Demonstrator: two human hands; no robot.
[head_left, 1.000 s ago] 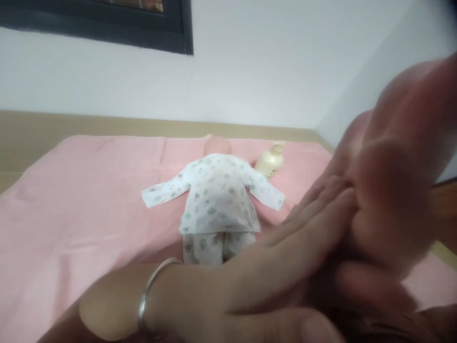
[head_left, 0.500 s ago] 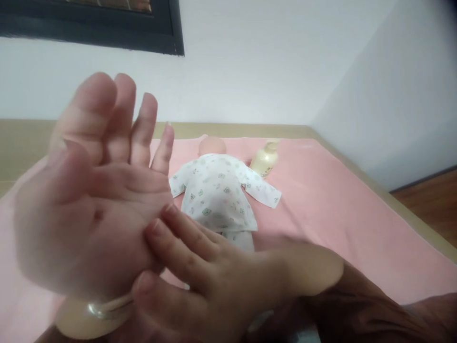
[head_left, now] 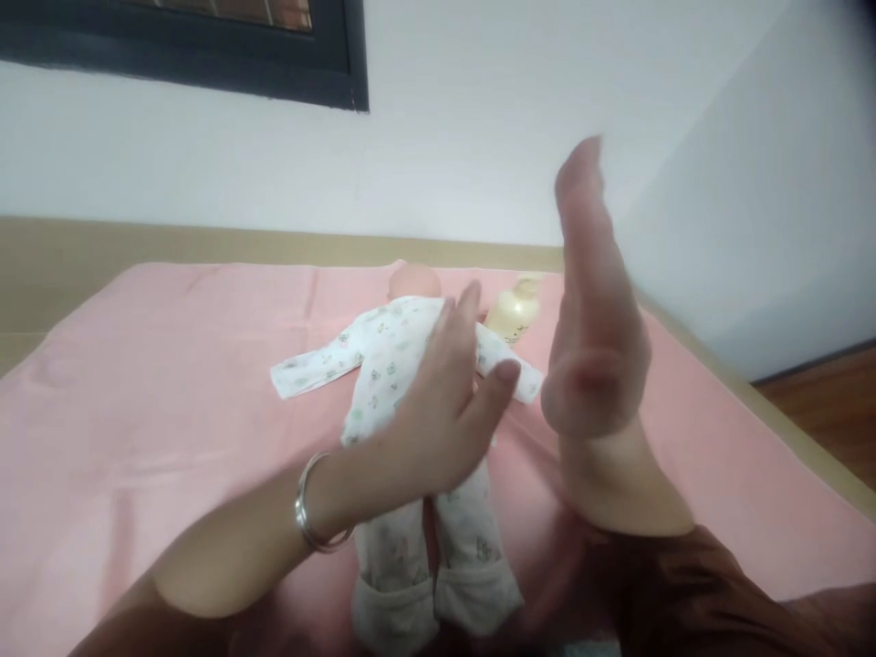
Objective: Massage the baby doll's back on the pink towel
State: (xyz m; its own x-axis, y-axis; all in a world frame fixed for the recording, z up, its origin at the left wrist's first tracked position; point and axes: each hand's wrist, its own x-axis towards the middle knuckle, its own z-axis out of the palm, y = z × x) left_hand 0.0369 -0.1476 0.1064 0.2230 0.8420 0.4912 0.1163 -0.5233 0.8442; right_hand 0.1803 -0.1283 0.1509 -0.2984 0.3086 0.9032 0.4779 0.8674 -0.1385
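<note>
A big pink blanket (head_left: pixel 178 392) is spread out. A baby doll (head_left: pixel 383 397) in white clothes lies in the middle, arms out wide. The left hand (head_left: pixel 442 415) is up in front of the doll, its fingers loose and holding nothing. The right hand (head_left: pixel 595 319) stands apart, blurry, its fingers free too. A pale yellow bottle (head_left: pixel 512 312) is near the doll's head. A silver bangle (head_left: pixel 302 513) goes around the left wrist (head_left: pixel 335 493).

White walls (head_left: pixel 472 146) meeting at right; dark-framed window (head_left: pixel 205 59) upper left; brown floor (head_left: pixel 828 401) far right
</note>
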